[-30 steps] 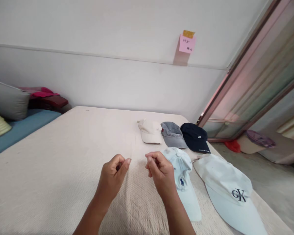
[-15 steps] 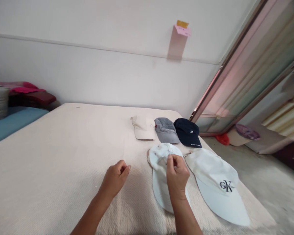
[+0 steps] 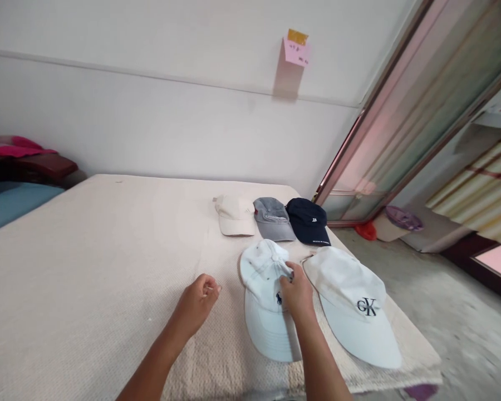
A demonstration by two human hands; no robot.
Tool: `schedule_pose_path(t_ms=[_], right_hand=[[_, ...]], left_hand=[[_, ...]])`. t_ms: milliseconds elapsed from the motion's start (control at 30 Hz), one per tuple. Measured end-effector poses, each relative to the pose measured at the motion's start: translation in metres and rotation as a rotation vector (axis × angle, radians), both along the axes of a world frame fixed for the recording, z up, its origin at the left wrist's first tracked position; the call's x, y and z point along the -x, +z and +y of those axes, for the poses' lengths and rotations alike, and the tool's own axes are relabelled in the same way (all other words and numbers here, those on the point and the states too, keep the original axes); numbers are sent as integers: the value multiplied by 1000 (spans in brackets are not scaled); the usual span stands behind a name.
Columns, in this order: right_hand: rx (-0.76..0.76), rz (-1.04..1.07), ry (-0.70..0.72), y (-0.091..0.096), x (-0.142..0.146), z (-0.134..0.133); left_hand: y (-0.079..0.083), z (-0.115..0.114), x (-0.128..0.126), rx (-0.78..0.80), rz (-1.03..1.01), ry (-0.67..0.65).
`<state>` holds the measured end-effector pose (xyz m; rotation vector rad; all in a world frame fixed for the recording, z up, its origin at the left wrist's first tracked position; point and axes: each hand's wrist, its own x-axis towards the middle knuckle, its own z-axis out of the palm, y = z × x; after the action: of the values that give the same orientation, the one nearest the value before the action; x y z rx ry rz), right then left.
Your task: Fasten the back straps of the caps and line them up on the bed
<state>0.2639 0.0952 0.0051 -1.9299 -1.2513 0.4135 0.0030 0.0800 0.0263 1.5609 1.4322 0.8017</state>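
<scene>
A pale blue cap (image 3: 264, 295) with a small dark horse logo lies on the cream bed cover (image 3: 108, 267), brim toward me. My right hand (image 3: 296, 291) pinches the crown of this cap on its right side, fingers closed on the fabric. My left hand (image 3: 198, 303) hovers just left of the cap over the cover, fingers loosely curled with nothing visible in them. A white cap with a dark monogram (image 3: 350, 303) lies right beside the pale blue one.
Three caps lie in a row farther back: cream (image 3: 232, 215), grey (image 3: 271, 218) and navy (image 3: 309, 221). The bed's right edge drops to a concrete floor (image 3: 451, 312). A pink note (image 3: 296, 51) hangs on the wall. Sliding glass doors stand at right.
My right hand moved from in front of me onto the pale blue cap and closed on its crown. The left hand stayed curled and drifted slightly down. The view shifted right.
</scene>
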Motion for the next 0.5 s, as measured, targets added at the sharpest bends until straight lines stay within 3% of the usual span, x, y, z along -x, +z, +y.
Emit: schedule_pose_path(t_ms=[100,233,333,500], right_hand=[[-146,252,55,12,16,-4],[-266,746,233,23,51,-10],[-254,1055,342,26,77,-14],[-139,1318,450,32,102,-19]], left_hand=[[-3,1,1,95,-137,28],[1,0,5,286,-454,11],[9,2,12,364,-779,51],[19,7,31,531,-1206,310]])
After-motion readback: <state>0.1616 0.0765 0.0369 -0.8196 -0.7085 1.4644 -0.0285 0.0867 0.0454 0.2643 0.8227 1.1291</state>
